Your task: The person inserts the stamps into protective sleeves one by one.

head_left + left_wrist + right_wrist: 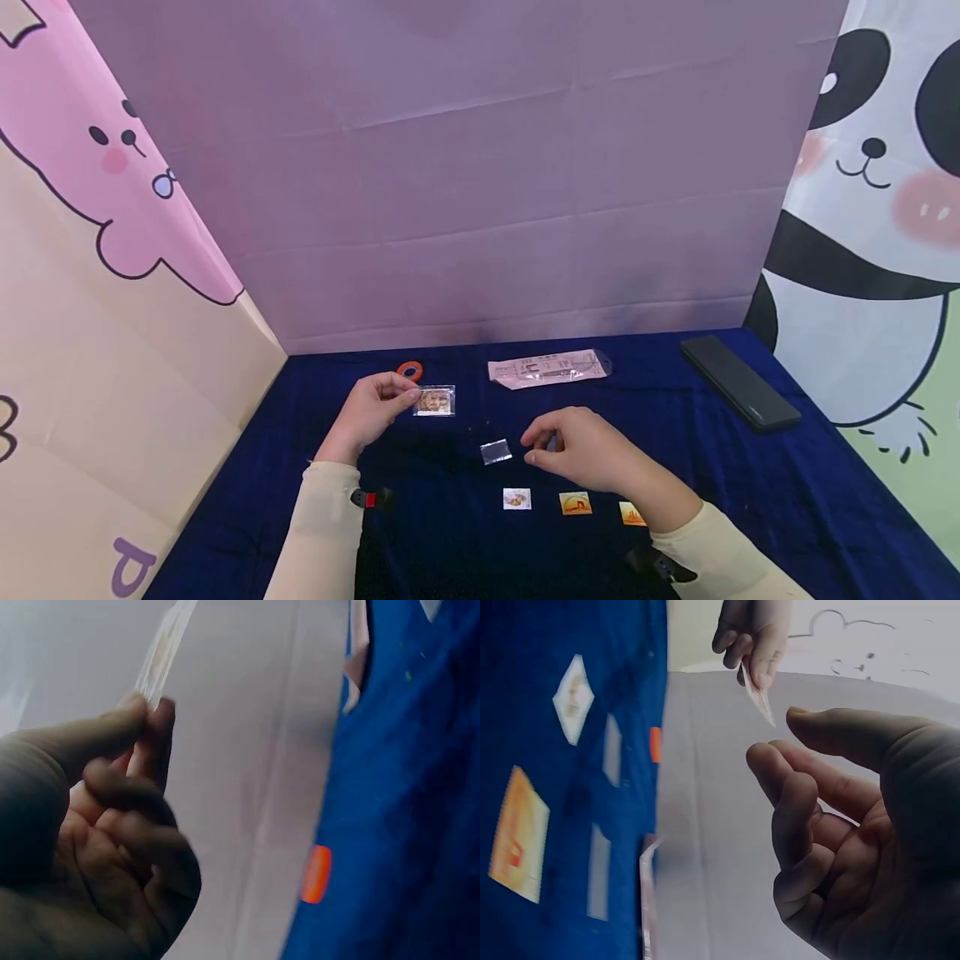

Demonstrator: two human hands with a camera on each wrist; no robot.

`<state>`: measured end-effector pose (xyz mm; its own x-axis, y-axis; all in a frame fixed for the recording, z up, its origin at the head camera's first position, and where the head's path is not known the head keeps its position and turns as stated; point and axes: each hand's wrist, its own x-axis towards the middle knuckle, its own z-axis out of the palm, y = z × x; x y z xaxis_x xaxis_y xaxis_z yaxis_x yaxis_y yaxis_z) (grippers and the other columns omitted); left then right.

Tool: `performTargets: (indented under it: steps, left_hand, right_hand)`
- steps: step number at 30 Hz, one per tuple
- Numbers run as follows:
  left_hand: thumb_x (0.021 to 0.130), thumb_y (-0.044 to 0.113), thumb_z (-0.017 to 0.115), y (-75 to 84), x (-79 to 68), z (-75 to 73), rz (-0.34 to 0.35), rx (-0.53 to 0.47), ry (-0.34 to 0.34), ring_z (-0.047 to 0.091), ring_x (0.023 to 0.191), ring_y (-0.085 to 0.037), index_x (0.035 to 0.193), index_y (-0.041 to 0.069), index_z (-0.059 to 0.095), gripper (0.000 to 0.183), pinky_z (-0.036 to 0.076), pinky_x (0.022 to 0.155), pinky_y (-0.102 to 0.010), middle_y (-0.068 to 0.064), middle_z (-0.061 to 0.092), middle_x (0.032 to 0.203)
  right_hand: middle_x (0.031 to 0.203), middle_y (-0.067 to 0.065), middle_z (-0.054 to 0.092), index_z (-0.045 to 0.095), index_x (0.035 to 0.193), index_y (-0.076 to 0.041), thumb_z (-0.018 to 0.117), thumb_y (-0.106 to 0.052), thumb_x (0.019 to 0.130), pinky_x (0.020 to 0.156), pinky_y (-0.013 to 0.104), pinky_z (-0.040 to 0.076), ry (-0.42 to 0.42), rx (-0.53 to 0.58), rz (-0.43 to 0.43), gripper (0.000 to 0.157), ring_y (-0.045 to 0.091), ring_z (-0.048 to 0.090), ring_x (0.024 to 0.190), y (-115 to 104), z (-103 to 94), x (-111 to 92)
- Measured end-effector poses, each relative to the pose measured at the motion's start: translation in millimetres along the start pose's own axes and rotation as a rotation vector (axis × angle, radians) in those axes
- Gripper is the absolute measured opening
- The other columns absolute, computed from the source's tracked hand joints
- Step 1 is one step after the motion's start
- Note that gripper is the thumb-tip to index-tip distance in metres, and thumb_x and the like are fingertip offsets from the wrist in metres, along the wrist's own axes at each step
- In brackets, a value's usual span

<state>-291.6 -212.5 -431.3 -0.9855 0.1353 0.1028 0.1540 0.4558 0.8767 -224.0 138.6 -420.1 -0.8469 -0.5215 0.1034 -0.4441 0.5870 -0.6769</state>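
My left hand point(375, 410) pinches the edge of a small clear plastic sleeve point(442, 403) with a brownish picture inside, raised above the cloth. Seen from the left wrist, that sleeve point(166, 652) appears edge-on between thumb and fingertips. My right hand point(588, 450) hovers over the table, thumb and forefinger apart, fingers loosely bent around nothing. A clear sleeve point(496, 452) lies on the cloth to its left. Another pale flat piece point(598, 870) shows in the right wrist view. Nearer me lie a white picture card point(517, 499) and two orange-yellow ones point(575, 503), one partly behind my right forearm.
Dark blue cloth point(442, 542) covers the table. Toward the back are an orange ring-shaped roll point(418, 367) and a pink-and-clear plastic packet point(547, 369). A long black slab point(738, 382) lies at the back right. Fabric walls point(487, 208) enclose three sides.
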Motion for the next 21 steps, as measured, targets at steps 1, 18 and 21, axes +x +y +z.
performTargets:
  steps: [1, 18, 21]
  left_hand:
    - [0.098, 0.024, 0.077, -5.5, 1.6, -0.5, -0.028, -0.002, -0.01, 0.059, 0.074, -0.023, 0.104, 0.013, 0.078, 0.013, 0.048, 0.066, -0.032, -0.012, 0.074, 0.097]
    - [0.095, 0.026, 0.08, -62.5, 9.5, -6.2, -0.215, 0.075, -0.051, 0.058, 0.078, -0.022, 0.099, 0.013, 0.078, 0.014, 0.045, 0.07, -0.034, -0.007, 0.072, 0.091]
    - [0.094, 0.027, 0.081, -69.1, 9.8, -4.2, -0.217, 0.092, -0.079, 0.064, 0.084, -0.021, 0.101, 0.014, 0.079, 0.015, 0.049, 0.08, -0.037, -0.003, 0.075, 0.092]
  right_hand:
    - [0.089, -0.013, 0.068, 0.077, 0.109, -0.021, 0.077, -0.024, 0.097, 0.059, 0.029, 0.05, -0.011, -0.004, 0.002, 0.012, 0.013, 0.06, 0.065, 1, 3.2, 1]
    - [0.08, -0.015, 0.063, 0.078, 0.094, -0.019, 0.088, -0.02, 0.084, 0.069, 0.034, 0.05, -0.136, -0.129, 0.042, 0.014, 0.008, 0.057, 0.072, 19, 44.4, 11]
    - [0.08, -0.015, 0.062, 0.078, 0.095, -0.02, 0.088, -0.02, 0.084, 0.066, 0.033, 0.048, -0.145, -0.15, 0.065, 0.015, 0.009, 0.056, 0.07, 20, 48.8, 11]
